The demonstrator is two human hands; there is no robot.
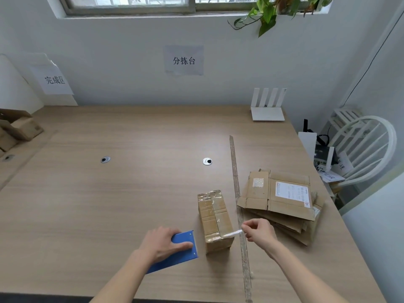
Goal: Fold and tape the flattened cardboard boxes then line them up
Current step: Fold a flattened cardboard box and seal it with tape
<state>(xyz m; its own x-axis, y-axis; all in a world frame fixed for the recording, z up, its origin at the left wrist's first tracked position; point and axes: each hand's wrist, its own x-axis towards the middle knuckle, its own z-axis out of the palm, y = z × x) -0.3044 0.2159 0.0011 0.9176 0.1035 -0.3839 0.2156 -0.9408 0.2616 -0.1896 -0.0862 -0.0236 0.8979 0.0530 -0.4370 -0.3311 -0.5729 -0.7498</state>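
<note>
A small folded cardboard box (215, 219) stands on the wooden table (109, 204), with clear tape along its top seam. My left hand (164, 243) grips a blue tape dispenser (181, 251) just left of the box. My right hand (260, 231) pinches a strip of clear tape (232, 234) that runs from the box's near right edge. A stack of flattened cardboard boxes (282, 202) lies to the right, the top one bearing a white shipping label.
A long strip of used tape (237, 193) lies on the table between the box and the stack. Finished boxes (17, 130) sit at the far left. A white router (267, 106) stands at the back right; a white chair (367, 149) is beyond the table's right edge.
</note>
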